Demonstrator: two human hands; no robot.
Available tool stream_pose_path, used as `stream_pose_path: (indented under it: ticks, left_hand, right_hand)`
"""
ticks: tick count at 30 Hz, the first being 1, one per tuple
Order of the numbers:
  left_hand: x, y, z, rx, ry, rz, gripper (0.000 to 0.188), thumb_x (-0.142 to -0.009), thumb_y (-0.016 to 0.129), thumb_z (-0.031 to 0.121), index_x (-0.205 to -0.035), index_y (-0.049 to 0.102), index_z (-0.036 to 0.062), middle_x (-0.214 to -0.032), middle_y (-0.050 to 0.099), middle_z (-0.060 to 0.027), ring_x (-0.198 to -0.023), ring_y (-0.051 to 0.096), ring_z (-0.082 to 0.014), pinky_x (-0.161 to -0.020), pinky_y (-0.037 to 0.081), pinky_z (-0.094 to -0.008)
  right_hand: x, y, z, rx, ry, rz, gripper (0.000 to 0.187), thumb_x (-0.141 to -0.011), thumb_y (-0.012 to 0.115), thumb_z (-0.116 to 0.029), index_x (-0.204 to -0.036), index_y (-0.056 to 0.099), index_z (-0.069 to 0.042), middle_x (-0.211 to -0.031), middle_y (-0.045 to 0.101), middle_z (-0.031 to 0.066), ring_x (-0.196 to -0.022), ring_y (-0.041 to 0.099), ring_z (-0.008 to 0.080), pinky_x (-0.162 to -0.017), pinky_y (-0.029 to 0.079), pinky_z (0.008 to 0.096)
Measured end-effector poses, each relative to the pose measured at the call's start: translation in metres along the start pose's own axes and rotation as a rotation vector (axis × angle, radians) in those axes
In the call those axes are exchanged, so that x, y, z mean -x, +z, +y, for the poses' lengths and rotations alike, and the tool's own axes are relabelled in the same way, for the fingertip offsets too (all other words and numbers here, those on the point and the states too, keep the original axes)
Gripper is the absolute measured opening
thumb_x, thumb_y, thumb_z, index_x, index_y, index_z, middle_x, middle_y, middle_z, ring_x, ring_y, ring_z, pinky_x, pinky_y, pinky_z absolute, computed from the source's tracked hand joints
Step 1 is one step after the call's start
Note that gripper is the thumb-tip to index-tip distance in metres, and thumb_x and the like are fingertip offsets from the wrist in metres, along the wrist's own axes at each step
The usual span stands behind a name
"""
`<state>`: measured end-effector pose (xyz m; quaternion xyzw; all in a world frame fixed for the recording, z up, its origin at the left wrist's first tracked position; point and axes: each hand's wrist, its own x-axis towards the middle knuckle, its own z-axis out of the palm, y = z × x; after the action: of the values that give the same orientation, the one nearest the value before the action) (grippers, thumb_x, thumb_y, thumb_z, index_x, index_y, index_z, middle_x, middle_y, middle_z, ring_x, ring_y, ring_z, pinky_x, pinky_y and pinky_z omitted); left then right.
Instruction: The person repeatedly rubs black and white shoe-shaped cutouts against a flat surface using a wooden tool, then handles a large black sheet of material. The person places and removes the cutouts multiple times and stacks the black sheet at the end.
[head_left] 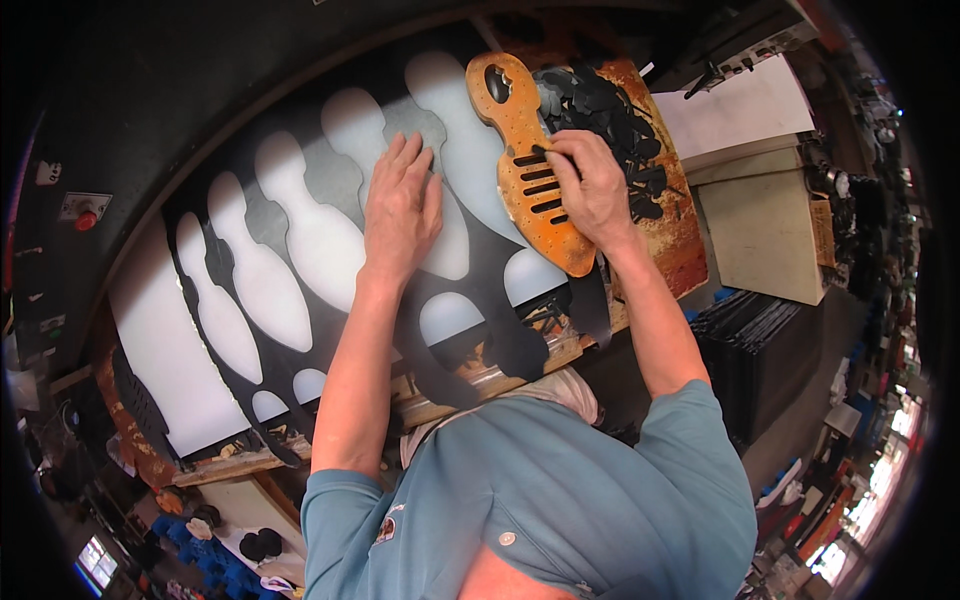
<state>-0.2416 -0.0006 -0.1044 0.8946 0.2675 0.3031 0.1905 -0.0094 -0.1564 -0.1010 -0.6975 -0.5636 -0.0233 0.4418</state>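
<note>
My right hand grips an orange, sole-shaped cutting die by its side, fingers curled at its slots. The die has a row of dark slots and an oval hole at its far end. It lies at the right end of a dark sheet with several sole-shaped cutouts, through which the white board below shows. My left hand rests flat on the sheet beside a cutout, its fingers stretched out. What lies under the die is hidden.
Black cut pieces are heaped behind the die on a worn board. To the right stand a beige box with a white sheet and a stack of black sheets. A red button is on the dark machine at left.
</note>
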Motion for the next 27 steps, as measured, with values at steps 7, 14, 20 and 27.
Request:
stream_pose_path:
  ticks: [7,14,20,27]
  left_hand:
    - [0.001,0.001,-0.001,0.054,-0.02,0.027,0.036,-0.095,0.07,0.002,-0.13,0.071,-0.0066,-0.146,0.066,-0.0241,-0.145,0.054,-0.0447,-0.122,0.043,-0.0528]
    - [0.003,0.004,-0.004,0.077,-0.013,0.045,0.037,-0.094,0.073,0.004,-0.129,0.071,-0.0074,-0.143,0.067,-0.0247,-0.143,0.055,-0.0444,-0.12,0.044,-0.0531]
    - [0.002,-0.004,-0.001,0.189,-0.061,0.05,0.043,-0.099,0.075,0.017,-0.137,0.069,-0.003,-0.148,0.065,-0.0235,-0.146,0.055,-0.0428,-0.122,0.043,-0.0494]
    - [0.058,-0.035,0.112,0.838,-0.154,-0.291,0.111,-0.094,0.082,0.036,-0.171,0.013,-0.0041,-0.176,0.017,-0.0342,-0.165,0.016,-0.0464,-0.134,0.021,-0.0488]
  right_hand:
    - [-0.009,-0.039,-0.005,0.338,0.354,0.105,0.06,-0.096,0.077,-0.023,-0.144,0.058,0.008,-0.137,0.061,0.0309,-0.129,0.059,0.0463,-0.11,0.049,0.0508]
    - [0.021,-0.002,-0.063,0.306,0.161,-0.29,0.096,-0.073,0.09,-0.034,-0.15,0.053,0.009,-0.151,0.048,0.0346,-0.134,0.051,0.0482,-0.117,0.045,0.0504]
    - [0.0,-0.019,-0.066,0.041,0.331,-0.223,0.09,-0.067,0.088,-0.027,-0.147,0.061,0.005,-0.145,0.057,0.0283,-0.131,0.056,0.0441,-0.115,0.048,0.0487]
    - [0.01,-0.042,-0.119,-1.162,0.73,-0.122,0.088,-0.083,0.08,-0.017,-0.159,0.044,0.009,-0.141,0.063,0.0171,-0.128,0.062,0.0202,-0.113,0.047,0.0334]
